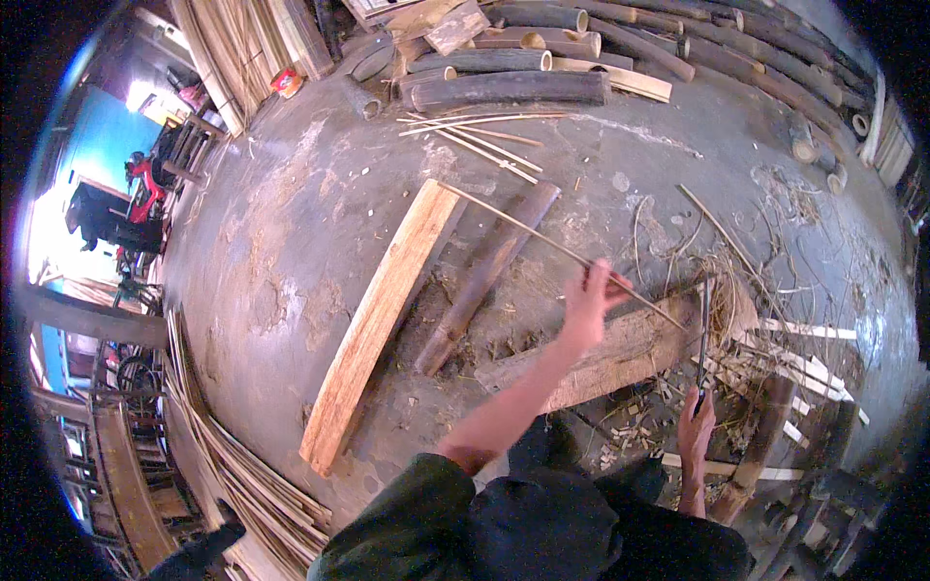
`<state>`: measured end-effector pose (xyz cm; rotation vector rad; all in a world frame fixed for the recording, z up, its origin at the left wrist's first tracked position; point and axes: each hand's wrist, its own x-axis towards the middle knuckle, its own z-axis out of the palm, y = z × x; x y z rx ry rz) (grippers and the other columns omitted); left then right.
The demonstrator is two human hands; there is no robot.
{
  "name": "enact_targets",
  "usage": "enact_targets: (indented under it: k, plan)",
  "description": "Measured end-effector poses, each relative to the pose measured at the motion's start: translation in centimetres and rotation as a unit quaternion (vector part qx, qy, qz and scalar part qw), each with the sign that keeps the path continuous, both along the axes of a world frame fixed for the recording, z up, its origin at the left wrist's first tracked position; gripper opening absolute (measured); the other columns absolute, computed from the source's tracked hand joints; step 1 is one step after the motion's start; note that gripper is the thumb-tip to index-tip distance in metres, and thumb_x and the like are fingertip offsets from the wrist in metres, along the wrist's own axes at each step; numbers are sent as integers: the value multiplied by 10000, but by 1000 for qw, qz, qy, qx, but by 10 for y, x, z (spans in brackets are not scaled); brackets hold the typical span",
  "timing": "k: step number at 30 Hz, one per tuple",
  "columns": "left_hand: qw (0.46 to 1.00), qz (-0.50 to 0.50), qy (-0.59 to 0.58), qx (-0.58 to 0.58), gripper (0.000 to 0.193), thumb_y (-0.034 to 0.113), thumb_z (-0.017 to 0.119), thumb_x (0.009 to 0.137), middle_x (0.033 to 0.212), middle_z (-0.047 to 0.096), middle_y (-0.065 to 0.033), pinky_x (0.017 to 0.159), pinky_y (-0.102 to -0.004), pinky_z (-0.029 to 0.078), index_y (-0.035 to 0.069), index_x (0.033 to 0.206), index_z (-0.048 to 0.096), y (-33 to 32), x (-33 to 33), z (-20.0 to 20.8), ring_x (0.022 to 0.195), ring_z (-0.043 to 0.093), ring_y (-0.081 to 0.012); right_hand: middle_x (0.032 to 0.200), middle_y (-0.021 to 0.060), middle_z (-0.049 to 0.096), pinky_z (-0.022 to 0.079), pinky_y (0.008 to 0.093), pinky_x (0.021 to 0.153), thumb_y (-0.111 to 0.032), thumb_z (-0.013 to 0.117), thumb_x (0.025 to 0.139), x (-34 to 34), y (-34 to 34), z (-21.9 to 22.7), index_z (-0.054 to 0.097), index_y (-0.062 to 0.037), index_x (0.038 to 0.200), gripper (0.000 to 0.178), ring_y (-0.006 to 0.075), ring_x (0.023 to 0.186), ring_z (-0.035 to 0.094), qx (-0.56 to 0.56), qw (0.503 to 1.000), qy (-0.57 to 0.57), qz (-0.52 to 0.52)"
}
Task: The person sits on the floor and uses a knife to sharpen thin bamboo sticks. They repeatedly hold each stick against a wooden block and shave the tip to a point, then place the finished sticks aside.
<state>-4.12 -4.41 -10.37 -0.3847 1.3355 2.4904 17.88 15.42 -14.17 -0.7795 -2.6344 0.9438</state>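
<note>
At the lower right of the frame, the right hand (696, 424) has its fingers wrapped round the grip of a long, narrow, dark-bladed knife (704, 334), whose blade stands almost upright in the frame. Higher and nearer the middle, the left hand (587, 302) reaches out with its fingers closed on a thin, straight, tan strip of bamboo (523, 228). The strip's long axis slants from upper left to lower right, running past the left fingers on both sides, with the longer part to the upper left. Its lower-right end lies between the two hands, just left of the blade; whether they touch, I cannot tell. Below this end is a thick, rough, pale-brown block of wood (635, 351). Farther off, left of centre, a broad, pale-yellow plank (383, 324) and a dark-brown length of bamboo (489, 276) lie on the grey, stained floor (271, 290). Dark, round bamboo poles (509, 92) are heaped along the top.
</note>
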Motion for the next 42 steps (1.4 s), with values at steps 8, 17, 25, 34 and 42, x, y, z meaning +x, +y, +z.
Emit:
enact_targets:
  k: [8,17,25,34,42]
  plan:
    - [949,64,46,-306,670,396,700,865,1217,569,-195,950,-449,473,-38,1292,419,-119,-211,19,1115,569,-309,686,112,584,431,405,559,-318,474,1004,0,-6,-6,543,32,1174,394,217,589,504,-73,996,-44,-22]
    - [596,-21,231,-769,706,292,761,759,1233,487,-261,968,-509,410,21,1316,423,-188,-51,-39,1185,454,-443,1153,318,603,443,460,930,-394,468,990,3,-14,-14,481,81,1287,560,443,1089,583,-29,996,-72,-52]
    - [578,-186,178,-774,789,411,683,820,1463,364,-254,1135,-463,269,51,1441,355,-248,-13,-69,1364,324,-409,1080,310,613,459,496,848,-349,506,973,1,-16,-13,521,66,1207,477,468,990,589,-60,995,-68,-32]
    - [868,-175,36,-463,679,228,792,752,1150,592,-161,881,-362,471,-54,1287,485,-192,-39,33,1031,563,-234,1181,328,570,448,479,917,-343,531,959,9,-10,-30,500,64,1227,488,457,1102,559,-41,991,-115,-52]
    - [971,-11,56,-234,595,230,799,787,1049,531,-80,757,-382,481,-18,1203,453,-197,-108,95,947,530,-187,906,239,659,500,442,691,-301,538,968,5,-24,-26,499,38,1224,427,409,796,643,-12,999,-32,-24]
